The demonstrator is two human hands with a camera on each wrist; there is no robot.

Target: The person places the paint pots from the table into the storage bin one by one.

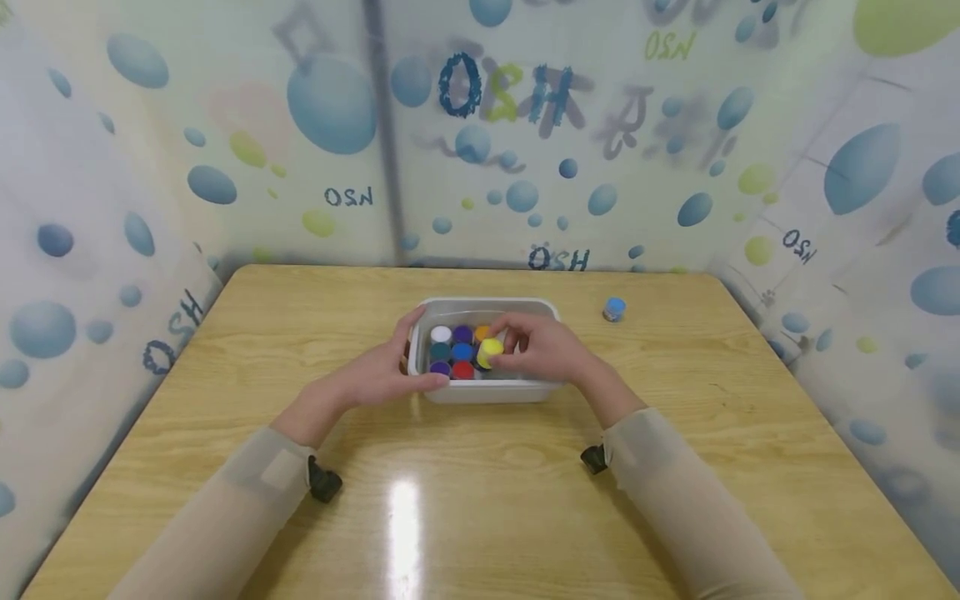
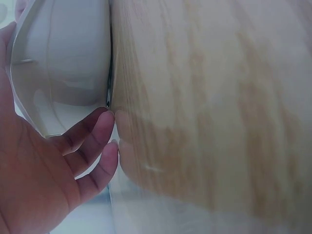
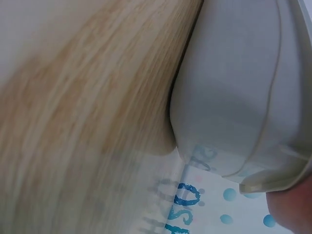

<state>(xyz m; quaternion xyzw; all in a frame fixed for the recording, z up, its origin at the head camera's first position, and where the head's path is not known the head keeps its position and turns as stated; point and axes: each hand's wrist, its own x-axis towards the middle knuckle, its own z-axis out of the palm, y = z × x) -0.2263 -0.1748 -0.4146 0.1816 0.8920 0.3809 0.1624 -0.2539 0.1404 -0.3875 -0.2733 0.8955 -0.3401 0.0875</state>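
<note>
A white plastic box (image 1: 491, 392) stands on the wooden table and holds several small paint jars with coloured lids, among them a white lid (image 1: 441, 334), a blue lid (image 1: 462, 352) and a red lid (image 1: 462, 370). My left hand (image 1: 378, 367) grips the left end of this box, thumb along the front rim and a finger at the back corner; in the left wrist view, other fingers (image 2: 100, 131) curl against its lower side. Inside the box, my right hand (image 1: 551, 346) pinches a yellow-lidded paint jar (image 1: 491, 350) between thumb and fingers. The right wrist view shows mostly the box's outer wall (image 3: 229, 87).
A small jar with a blue lid (image 1: 615, 309) stands alone on the table, behind and to the right of the box. Patterned wall sheets (image 1: 465, 217) rise behind the table (image 1: 495, 500) and along both sides.
</note>
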